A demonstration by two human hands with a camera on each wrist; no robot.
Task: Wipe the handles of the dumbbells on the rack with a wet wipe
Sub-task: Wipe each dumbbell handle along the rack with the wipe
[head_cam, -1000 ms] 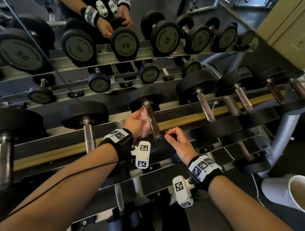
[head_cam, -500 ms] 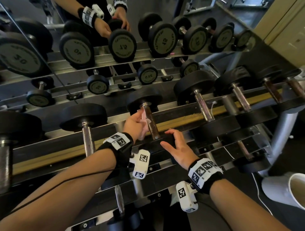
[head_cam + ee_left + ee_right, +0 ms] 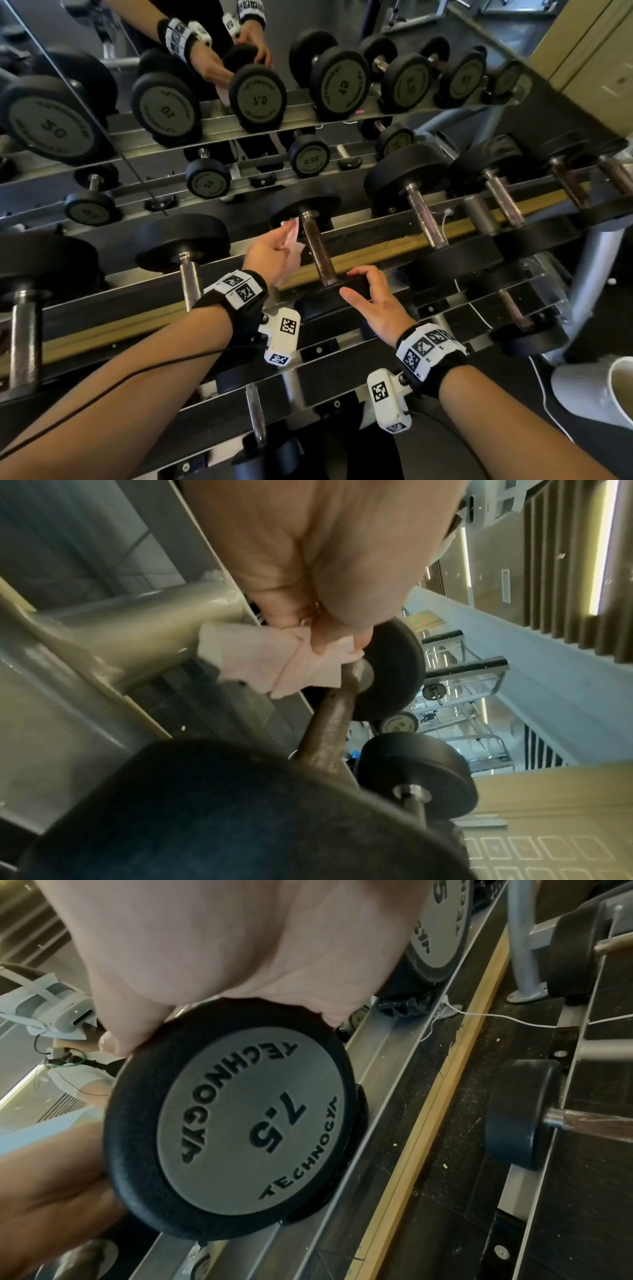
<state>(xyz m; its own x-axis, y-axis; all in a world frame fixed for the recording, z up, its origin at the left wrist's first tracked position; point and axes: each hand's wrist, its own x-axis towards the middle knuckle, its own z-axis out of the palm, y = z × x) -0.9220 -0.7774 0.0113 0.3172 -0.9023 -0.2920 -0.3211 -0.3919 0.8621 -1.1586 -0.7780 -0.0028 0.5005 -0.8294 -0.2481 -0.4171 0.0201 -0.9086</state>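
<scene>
Your left hand [image 3: 270, 251] pinches the pink wet wipe [image 3: 274, 661] in curled fingers, pressing it against the far end of the rusty handle [image 3: 317, 251] of the 7.5 dumbbell [image 3: 240, 1123], which lies on the rack [image 3: 376, 253] at centre. Your right hand [image 3: 376, 305], at 5 o'clock from the left, cups that dumbbell's near head, fingers and thumb curled over its rim.
</scene>
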